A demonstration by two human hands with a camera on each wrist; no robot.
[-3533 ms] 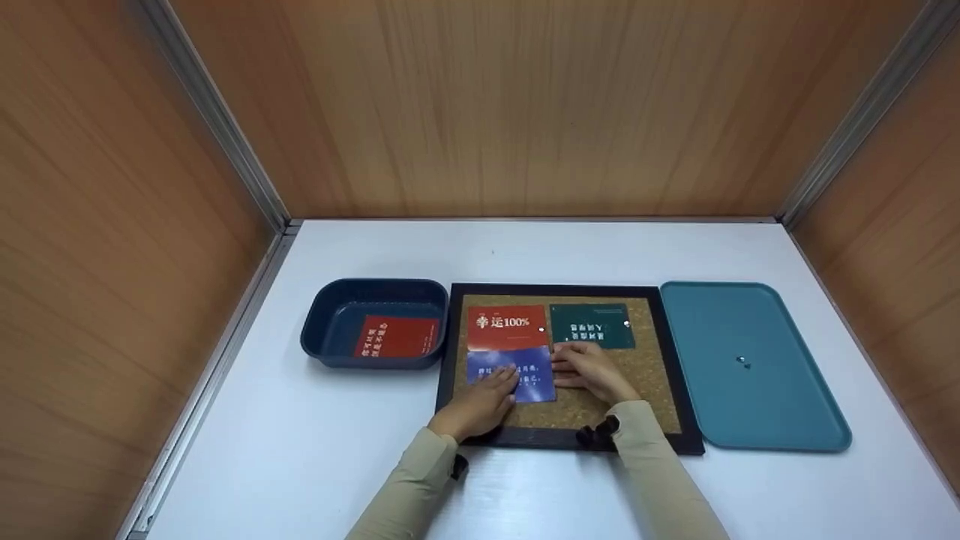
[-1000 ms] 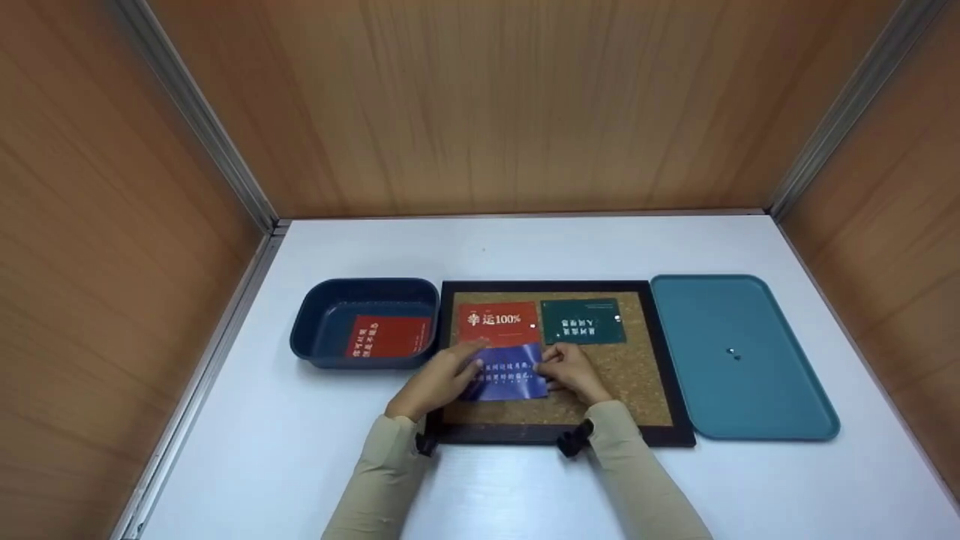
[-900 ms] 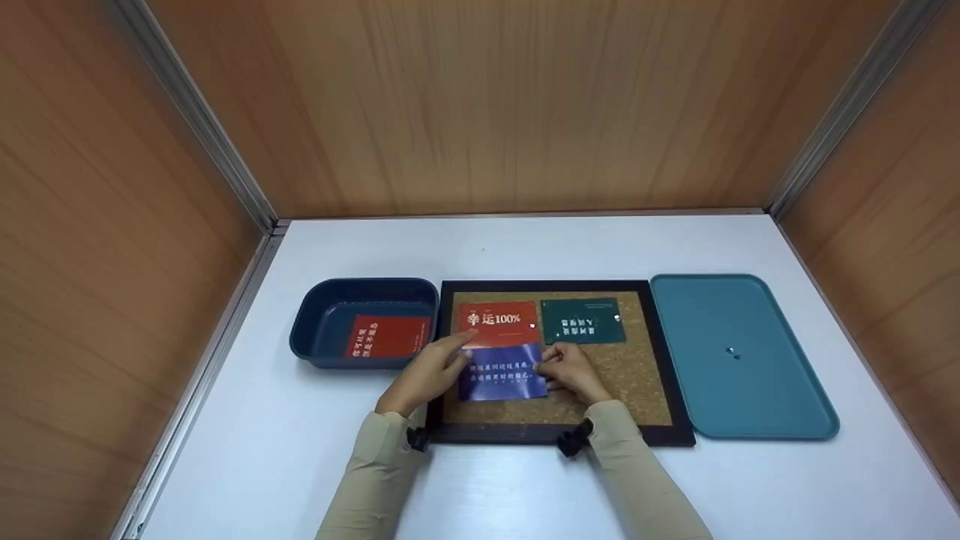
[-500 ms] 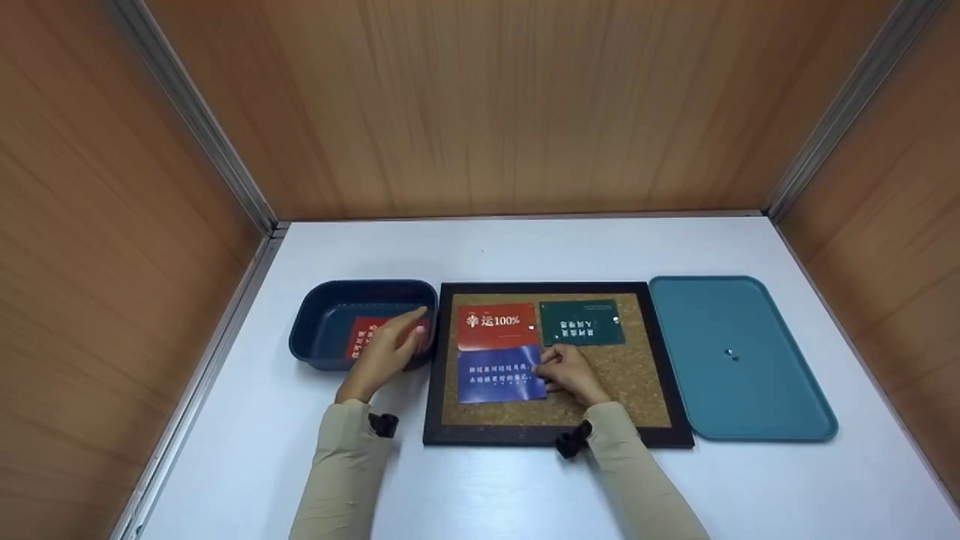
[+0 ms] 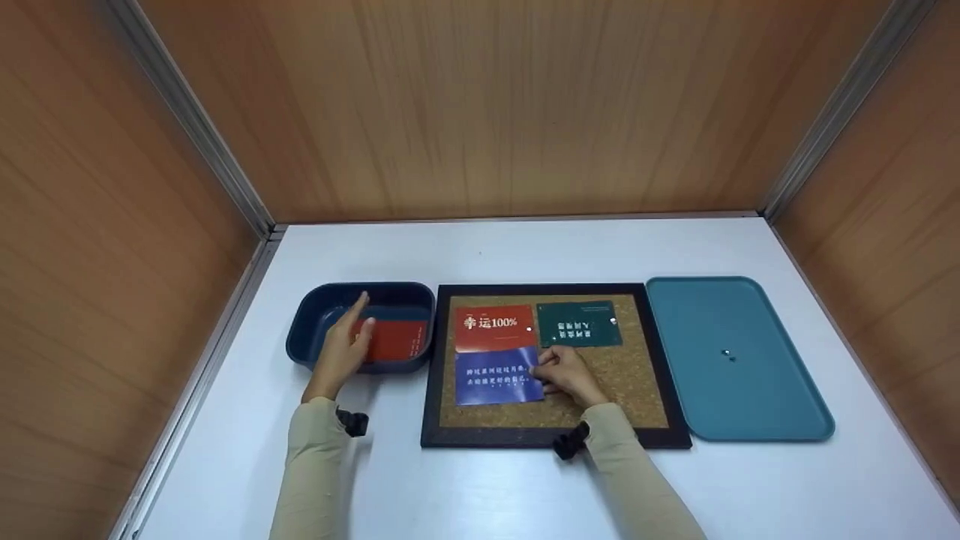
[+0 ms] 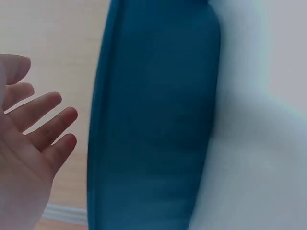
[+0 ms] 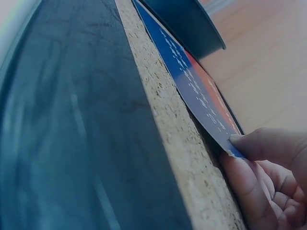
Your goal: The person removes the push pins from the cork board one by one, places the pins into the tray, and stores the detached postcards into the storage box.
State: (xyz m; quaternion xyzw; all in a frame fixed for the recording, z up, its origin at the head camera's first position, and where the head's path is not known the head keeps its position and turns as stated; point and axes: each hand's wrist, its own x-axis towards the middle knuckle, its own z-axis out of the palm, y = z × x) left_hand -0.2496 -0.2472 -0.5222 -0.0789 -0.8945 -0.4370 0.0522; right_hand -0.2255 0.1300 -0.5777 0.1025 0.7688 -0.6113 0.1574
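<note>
From my remote seat I see a white table [image 5: 465, 487], and on it a dark-framed cork board [image 5: 555, 437]. A teal tray [image 5: 757, 405] lies just beside the board on the right; a navy bin [image 5: 309, 322] stands just beside it on the left.

The left hand [image 5: 339, 356] is over the bin, fingers loosely extended, thumb apart, holding nothing; I cannot tell whether it touches the bin. The right hand [image 5: 568, 375] is over the cork, pinching the right edge of the blue card [image 5: 495, 384] with the thumb on top and a finger beneath. The card lies to that hand's left, the pinched edge slightly off the cork.

Beyond the blue card, edges meeting, is a red card [image 5: 480, 341]; right of that, a green card [image 5: 577, 315]. Another red card [image 5: 401, 341] lies in the bin, partly behind the left hand. Something small and shiny [image 5: 726, 352] sits on the tray.
</note>
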